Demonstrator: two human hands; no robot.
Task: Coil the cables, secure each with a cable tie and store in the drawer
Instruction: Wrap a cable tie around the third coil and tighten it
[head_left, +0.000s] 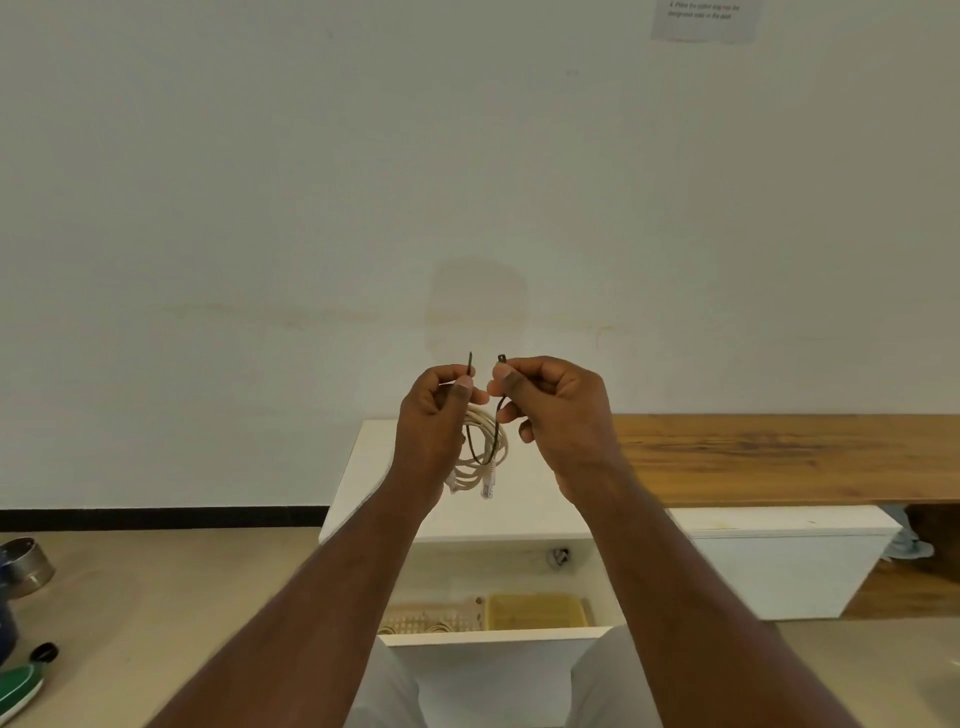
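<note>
So the beige ethernet cable (480, 447) is already coiled and hanging in the air between both hands, up in front of the wall, above the white cabinet (363, 478). A black cable tie (485, 452) is looped under and around the coil, but it isn't closed yet: the pointed tail sticks up out of the left hand (436, 410) and the square head end pokes up out of the right hand (550, 410), with a small gap between the two ends.

My read: coiling of this one is done, tying is mid-way. What's left looks like feeding the tail through the head, cinching it down, then dropping the bundle in the open drawer (493, 636) below. The drawer is pulled out and I can see a wicker-ish tray and a yellow basket (535, 608) in there, plus what might be other coiled stuff, too blurry to say. Can't tell if more cables are waiting anywhere.

Hands: left fingers (465, 387) are pinched tight on the tie's tail, and the coil seems to hang from that hand too. Right fingers (501, 374) are pinched closed just under the tie's head, the other fingers curled in loosely. Both grips are small pinches, not full fists.

Lining up that tiny tip with the slot looks like the fiddly bit.
</note>
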